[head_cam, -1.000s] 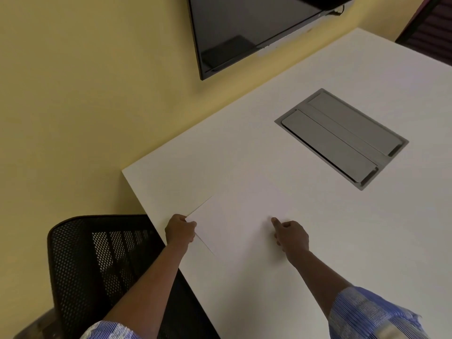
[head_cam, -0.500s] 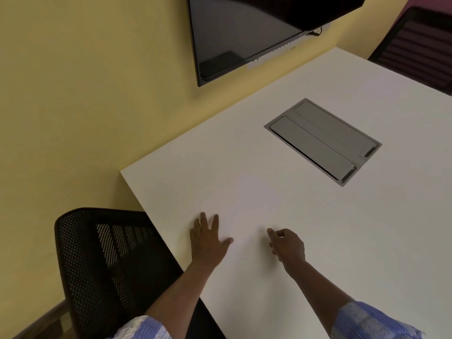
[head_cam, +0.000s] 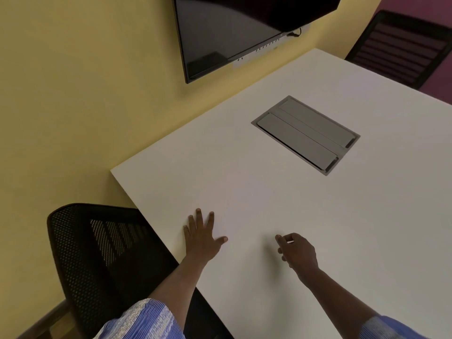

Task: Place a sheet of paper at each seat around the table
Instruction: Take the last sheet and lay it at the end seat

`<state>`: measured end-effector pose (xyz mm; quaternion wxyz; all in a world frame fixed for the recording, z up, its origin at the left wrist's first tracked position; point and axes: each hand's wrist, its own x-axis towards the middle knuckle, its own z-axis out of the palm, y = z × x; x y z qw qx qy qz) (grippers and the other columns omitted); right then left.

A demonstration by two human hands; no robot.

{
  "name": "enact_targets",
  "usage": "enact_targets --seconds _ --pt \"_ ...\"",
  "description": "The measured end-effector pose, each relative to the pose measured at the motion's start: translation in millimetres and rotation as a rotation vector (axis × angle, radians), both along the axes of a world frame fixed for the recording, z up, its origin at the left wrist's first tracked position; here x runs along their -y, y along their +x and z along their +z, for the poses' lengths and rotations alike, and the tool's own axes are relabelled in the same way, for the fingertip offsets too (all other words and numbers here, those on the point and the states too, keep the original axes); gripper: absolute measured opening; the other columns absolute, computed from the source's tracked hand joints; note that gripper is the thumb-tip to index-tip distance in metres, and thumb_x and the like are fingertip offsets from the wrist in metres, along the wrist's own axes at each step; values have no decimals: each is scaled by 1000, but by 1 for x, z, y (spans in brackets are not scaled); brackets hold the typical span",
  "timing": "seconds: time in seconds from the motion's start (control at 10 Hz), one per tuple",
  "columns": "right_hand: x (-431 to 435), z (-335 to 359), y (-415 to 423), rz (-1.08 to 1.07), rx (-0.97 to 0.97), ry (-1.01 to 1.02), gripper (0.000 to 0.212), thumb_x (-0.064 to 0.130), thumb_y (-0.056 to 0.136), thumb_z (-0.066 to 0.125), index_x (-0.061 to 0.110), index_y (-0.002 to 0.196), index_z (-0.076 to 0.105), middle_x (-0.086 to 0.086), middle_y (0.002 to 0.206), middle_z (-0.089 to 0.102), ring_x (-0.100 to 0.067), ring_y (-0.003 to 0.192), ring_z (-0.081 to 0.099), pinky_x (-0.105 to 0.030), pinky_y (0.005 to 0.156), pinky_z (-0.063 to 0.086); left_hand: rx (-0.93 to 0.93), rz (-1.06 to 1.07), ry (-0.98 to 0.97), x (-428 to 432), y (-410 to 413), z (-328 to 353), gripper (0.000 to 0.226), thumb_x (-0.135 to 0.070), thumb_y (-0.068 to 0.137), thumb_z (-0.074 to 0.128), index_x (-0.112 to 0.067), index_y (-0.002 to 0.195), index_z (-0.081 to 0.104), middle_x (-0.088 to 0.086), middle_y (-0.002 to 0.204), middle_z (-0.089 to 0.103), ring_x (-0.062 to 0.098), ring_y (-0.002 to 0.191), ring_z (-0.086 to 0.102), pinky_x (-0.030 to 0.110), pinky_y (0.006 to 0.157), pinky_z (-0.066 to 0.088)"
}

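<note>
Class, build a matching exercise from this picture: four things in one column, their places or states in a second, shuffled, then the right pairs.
Things
1. left hand
2. right hand
3. mesh chair
4. grey hatch

States
A. set into the tabletop, lids closed
B. fingers curled
C. flat on the table, fingers spread
D. pushed against the table's near-left edge

Pairs: 1-C, 2-B, 3-D, 4-A

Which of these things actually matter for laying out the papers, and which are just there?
Part of the job:
sheet of paper
left hand, flat on it
right hand
table
mesh chair
far chair

Just there:
wall screen
grey cable hatch
</note>
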<state>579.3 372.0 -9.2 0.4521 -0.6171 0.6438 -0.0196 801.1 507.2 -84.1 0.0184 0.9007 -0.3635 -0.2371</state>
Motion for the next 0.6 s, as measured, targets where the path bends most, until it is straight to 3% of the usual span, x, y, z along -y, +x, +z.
enact_targets --seconds 0.3,0.5,0.6 --pt "-10 25 -26 146 -35 -105 24 49 91 62 26 89 67 5 87 75 -21 86 72 -41 85 59 6 32 -89 5 -45 32 87 -71 93 35 -30 160 -4 13 166 -16 38 152 -11 55 122 2" --pt "-14 57 -87 220 -42 -243 24 50 93 62 26 86 66 8 86 75 -16 88 68 -31 77 54 -7 56 -179 -5 -127 82 85 -71 94 34 -26 160 4 16 166 6 37 152 3 52 122 9" --pt "-23 70 -112 242 -19 -303 26 49 93 62 24 88 67 5 90 76 -18 93 69 -31 78 52 28 92 -232 -16 -169 107 84 -70 94 33 -22 160 12 16 158 26 35 147 19 50 118 20"
